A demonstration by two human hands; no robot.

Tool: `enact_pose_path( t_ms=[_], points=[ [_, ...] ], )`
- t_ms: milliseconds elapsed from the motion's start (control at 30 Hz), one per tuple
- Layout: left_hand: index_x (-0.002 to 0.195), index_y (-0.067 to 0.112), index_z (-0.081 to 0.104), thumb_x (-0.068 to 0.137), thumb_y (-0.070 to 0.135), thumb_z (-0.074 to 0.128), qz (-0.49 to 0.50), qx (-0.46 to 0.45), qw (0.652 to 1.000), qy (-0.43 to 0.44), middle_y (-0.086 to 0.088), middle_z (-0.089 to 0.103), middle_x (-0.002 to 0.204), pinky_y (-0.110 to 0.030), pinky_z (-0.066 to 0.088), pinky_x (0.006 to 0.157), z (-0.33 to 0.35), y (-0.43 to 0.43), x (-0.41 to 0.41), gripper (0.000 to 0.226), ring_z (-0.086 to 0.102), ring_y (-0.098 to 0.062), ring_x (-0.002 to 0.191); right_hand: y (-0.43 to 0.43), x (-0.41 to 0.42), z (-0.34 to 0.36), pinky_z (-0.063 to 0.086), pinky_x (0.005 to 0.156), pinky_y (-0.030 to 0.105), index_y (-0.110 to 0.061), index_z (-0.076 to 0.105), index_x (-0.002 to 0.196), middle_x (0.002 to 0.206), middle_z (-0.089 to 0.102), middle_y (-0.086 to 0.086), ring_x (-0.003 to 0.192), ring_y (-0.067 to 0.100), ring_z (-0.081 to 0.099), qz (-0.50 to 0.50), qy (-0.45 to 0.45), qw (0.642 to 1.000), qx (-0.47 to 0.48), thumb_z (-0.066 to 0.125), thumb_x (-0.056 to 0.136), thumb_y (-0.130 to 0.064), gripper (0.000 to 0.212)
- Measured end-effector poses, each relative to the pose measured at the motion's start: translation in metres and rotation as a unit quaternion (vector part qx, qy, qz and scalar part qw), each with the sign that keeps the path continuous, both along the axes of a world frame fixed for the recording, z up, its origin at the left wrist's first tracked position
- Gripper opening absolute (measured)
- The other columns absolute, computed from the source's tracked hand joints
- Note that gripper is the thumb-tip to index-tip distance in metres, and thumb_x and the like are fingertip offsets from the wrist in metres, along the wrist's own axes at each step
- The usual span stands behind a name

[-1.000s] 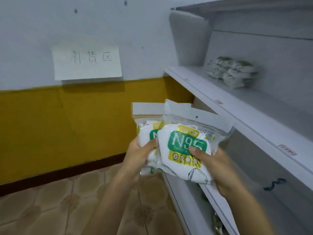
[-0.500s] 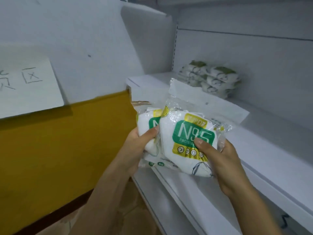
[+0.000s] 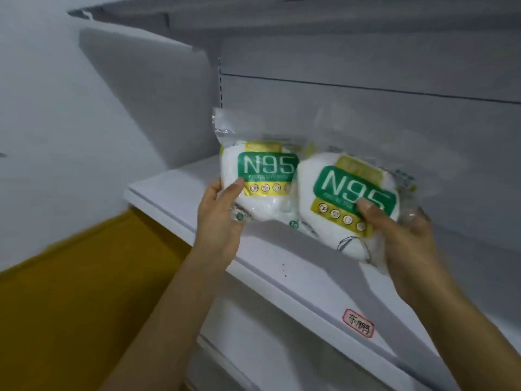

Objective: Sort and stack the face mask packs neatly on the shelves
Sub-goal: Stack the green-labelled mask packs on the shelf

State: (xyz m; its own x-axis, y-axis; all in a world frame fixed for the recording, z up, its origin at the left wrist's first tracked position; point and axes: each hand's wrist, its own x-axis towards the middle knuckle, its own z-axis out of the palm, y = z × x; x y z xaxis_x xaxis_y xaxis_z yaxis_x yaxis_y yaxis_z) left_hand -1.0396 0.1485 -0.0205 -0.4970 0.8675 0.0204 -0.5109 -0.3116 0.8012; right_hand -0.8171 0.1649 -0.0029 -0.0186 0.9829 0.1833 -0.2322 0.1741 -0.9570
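Two clear packs of white N95 masks with green and yellow labels are held side by side above the white shelf (image 3: 284, 258). My left hand (image 3: 221, 218) grips the left mask pack (image 3: 265, 176) at its lower left corner, thumb on the front. My right hand (image 3: 403, 235) grips the right mask pack (image 3: 346, 198) from its lower right, thumb pressed on the label. The right pack tilts and slightly overlaps the left one. The stack of packs seen earlier on this shelf is hidden behind them.
The shelf's grey back panel (image 3: 366, 122) and left end panel (image 3: 158, 103) close it in, with another shelf board (image 3: 225, 12) overhead. A red-bordered label (image 3: 358, 326) sticks to the front edge. A lower shelf (image 3: 267, 348) and a yellow wall (image 3: 70, 292) lie below left.
Both hands rose and moved forward over the shelf. The two packs, overlapped before, have been spread apart to lie side by side.
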Motion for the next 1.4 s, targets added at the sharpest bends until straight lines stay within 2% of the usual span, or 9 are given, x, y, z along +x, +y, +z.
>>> enact_pose_path(
  t_ms=[433,533,633,733,900,1033,1167,1300,1400],
  points=[
    [0.107,0.008,0.064,0.098,0.012,0.051,-0.243,0.050,0.969,0.011,-0.006,0.073,0.102,-0.031,0.059,0.080,0.051,0.208,-0.113,0.016,0.069,-0.019,0.097,0.074,-0.064,0.024,0.059,0.079,0.033,-0.014,0.062,0.122,0.105,0.074,-0.001,0.094,0.015,0.072,-0.264,0.033,0.964,0.030,0.068,0.086,-0.011,0.036],
    [0.131,0.008,0.046,0.096,0.018,0.058,-0.213,-0.017,0.958,0.193,-0.010,0.061,0.115,-0.030,0.055,0.069,0.054,0.249,-0.117,0.038,0.061,-0.023,0.099,0.096,-0.084,0.040,0.056,0.089,0.041,-0.011,0.060,0.124,0.111,0.072,0.003,0.100,0.017,0.070,-0.266,0.013,0.963,0.052,0.067,0.087,-0.010,0.037],
    [0.148,0.013,0.029,0.091,0.028,0.064,-0.037,-0.039,0.793,0.607,-0.017,0.037,0.148,-0.045,0.044,0.100,0.032,0.275,-0.118,0.068,0.043,-0.034,0.129,0.107,-0.093,0.041,0.051,0.096,0.049,-0.007,0.058,0.126,0.115,0.070,0.008,0.105,0.023,0.068,-0.280,0.028,0.958,0.057,0.065,0.088,-0.010,0.039],
    [0.138,0.011,0.049,0.089,0.014,0.061,0.092,0.178,0.652,0.731,-0.016,0.036,0.152,-0.050,0.040,0.106,0.028,0.278,-0.111,0.051,0.038,-0.038,0.135,0.112,-0.098,0.036,0.051,0.096,0.048,-0.006,0.060,0.125,0.114,0.071,0.009,0.104,0.023,0.069,-0.288,0.037,0.956,0.043,0.067,0.086,-0.013,0.041],
    [0.147,0.022,0.038,0.096,0.050,0.015,-0.038,0.113,0.541,0.832,-0.007,0.038,0.152,-0.045,0.027,0.114,0.022,0.279,-0.077,0.063,0.035,-0.030,0.139,0.139,-0.092,0.062,0.053,0.094,0.044,-0.010,0.064,0.118,0.113,0.071,0.007,0.105,0.021,0.068,-0.277,0.074,0.957,0.039,0.070,0.080,-0.021,0.041],
    [0.138,0.022,0.052,0.080,0.056,0.002,-0.035,0.112,0.517,0.848,-0.006,0.051,0.144,-0.044,0.026,0.110,0.008,0.280,-0.075,0.083,0.042,-0.029,0.134,0.186,-0.078,0.075,0.057,0.085,0.037,-0.004,0.060,0.120,0.110,0.071,0.011,0.091,0.018,0.072,-0.268,0.028,0.962,-0.048,0.075,0.079,-0.029,0.049],
    [0.137,0.029,0.050,0.079,0.055,0.006,-0.063,0.088,0.510,0.854,0.003,0.051,0.143,-0.038,0.027,0.108,0.022,0.283,-0.072,0.077,0.043,-0.024,0.132,0.217,-0.081,0.048,0.050,0.087,0.031,-0.001,0.034,0.139,0.132,0.052,0.016,0.114,0.025,0.059,-0.330,-0.375,0.847,-0.180,0.076,0.079,-0.040,0.083],
    [0.137,0.032,0.049,0.081,0.054,0.015,-0.086,0.083,0.531,0.839,0.005,0.050,0.143,-0.037,0.028,0.108,0.020,0.290,-0.078,0.069,0.042,-0.023,0.131,0.212,-0.093,0.039,0.036,0.105,0.048,-0.014,0.026,0.150,0.148,0.038,0.015,0.134,0.033,0.038,-0.407,-0.653,0.629,0.108,0.071,0.084,-0.038,0.083],
    [0.139,0.034,0.046,0.081,0.055,0.017,-0.093,0.084,0.550,0.826,0.006,0.046,0.146,-0.037,0.026,0.109,0.019,0.291,-0.082,0.068,0.038,-0.021,0.134,0.220,-0.098,0.035,0.029,0.112,0.045,-0.022,0.040,0.145,0.149,0.042,0.006,0.138,0.027,0.037,-0.221,-0.736,0.619,0.161,0.044,0.095,-0.052,0.058]
  ],
)
